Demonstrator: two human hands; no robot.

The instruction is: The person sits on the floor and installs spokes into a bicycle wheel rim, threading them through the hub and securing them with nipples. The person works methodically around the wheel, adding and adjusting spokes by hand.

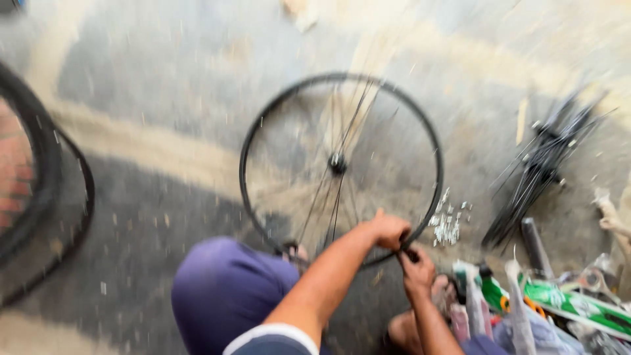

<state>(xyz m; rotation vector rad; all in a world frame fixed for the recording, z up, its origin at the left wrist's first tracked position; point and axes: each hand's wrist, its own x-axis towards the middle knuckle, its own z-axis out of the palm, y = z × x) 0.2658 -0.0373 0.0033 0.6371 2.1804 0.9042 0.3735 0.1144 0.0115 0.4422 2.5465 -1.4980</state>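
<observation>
The view from the head camera is blurred by motion, so fine detail is lost. A bicycle wheel [340,164] with a thin black rim lies flat on the concrete floor [164,79] in front of the person. Only a few spokes run from its hub [337,162] out to the rim, and most of the rim stands bare.

The left hand [389,230] reaches across from the lower left and rests on the near right part of the rim, with its fingers curled down over the rim's edge. The right hand [417,268] sits just below it, touching the same stretch of rim, with its fingers pinched together on a small dark part at the rim; what that part is cannot be told through the blur. The two hands nearly touch each other.

A knee in purple cloth [223,289] fills the lower middle of the picture, left of the arms. Just right of the wheel lies a small pile of silver bits [448,223] on the floor. Farther right a bundle of loose black spokes [539,167] fans out, well apart from the hands. At the lower right corner is a heap of green and white packets [565,306]. At the left edge, part of a black tyre [46,184] curves down the floor.
</observation>
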